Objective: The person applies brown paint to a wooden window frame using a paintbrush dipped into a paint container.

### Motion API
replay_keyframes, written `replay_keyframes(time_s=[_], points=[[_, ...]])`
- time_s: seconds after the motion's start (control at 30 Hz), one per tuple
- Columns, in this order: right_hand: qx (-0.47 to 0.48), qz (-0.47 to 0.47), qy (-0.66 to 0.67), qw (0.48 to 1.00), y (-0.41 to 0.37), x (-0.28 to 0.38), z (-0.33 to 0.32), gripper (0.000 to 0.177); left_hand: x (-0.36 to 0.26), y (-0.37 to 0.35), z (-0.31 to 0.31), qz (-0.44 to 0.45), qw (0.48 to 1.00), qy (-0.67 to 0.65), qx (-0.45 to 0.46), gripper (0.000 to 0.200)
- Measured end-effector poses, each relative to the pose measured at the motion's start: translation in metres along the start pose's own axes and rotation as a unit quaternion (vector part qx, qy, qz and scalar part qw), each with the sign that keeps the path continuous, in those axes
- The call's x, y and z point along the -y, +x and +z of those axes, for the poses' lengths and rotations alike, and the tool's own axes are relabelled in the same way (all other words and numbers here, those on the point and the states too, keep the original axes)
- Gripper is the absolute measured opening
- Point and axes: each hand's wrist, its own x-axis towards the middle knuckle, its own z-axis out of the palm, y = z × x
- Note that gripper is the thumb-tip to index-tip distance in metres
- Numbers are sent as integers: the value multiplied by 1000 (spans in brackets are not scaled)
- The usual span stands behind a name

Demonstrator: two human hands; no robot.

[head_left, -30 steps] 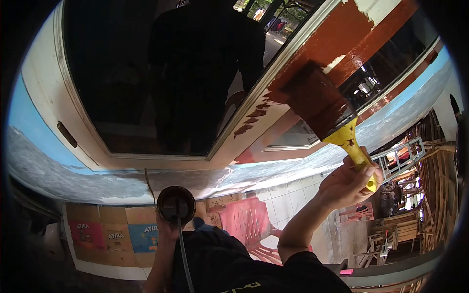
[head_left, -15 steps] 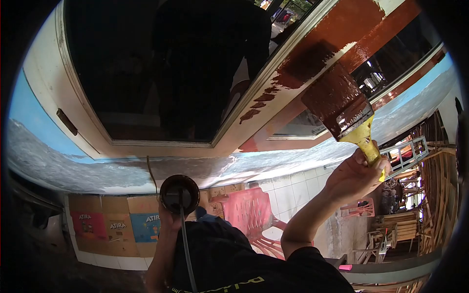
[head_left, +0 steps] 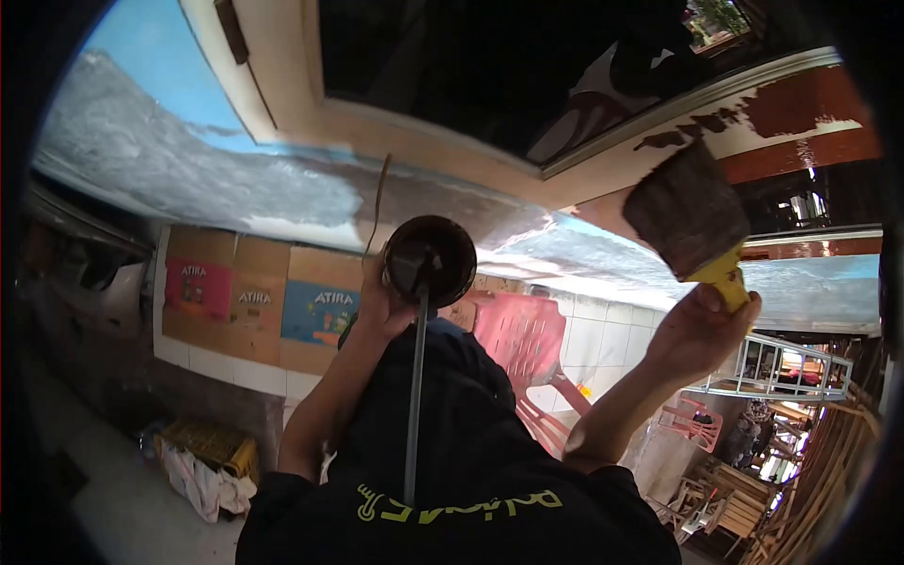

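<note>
Black short-sleeved shirt point(head_left: 480, 433) with curved yellow-green lettering point(head_left: 461, 504)

Single head-worn view, wide fisheye, dark round vignette at edges, straight lines strongly bowed. Looks forward and down along wearer's own body: black shirt with yellow lettering point(head_left: 452, 504) fills 6 o'clock, very near lens. Both arms run up from there. Left hand point(head_left: 377, 306) with dark round paint can point(head_left: 430, 261) near centre, right hand point(head_left: 702, 330) with yellow-handled wide paintbrush point(head_left: 689, 212) at 3 o'clock, both close. Cream window frame around dark glass point(head_left: 282, 75) spans 11 to 2 o'clock. Printed cardboard boxes along wall point(head_left: 254, 301) at 9 o'clock, farther off.
</note>
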Motion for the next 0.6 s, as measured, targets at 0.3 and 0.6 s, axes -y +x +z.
replay_keyframes(time_s=[0.3, 0.6], points=[[-8, 98, 22, 995, -62, -40, 7, 19, -13, -15, -3, 14, 1000, 15, 20, 56], [-1, 141, 41, 989, -103, -53, 20, 19, -22, -34, 2, 23, 999, 28, -13, 53]])
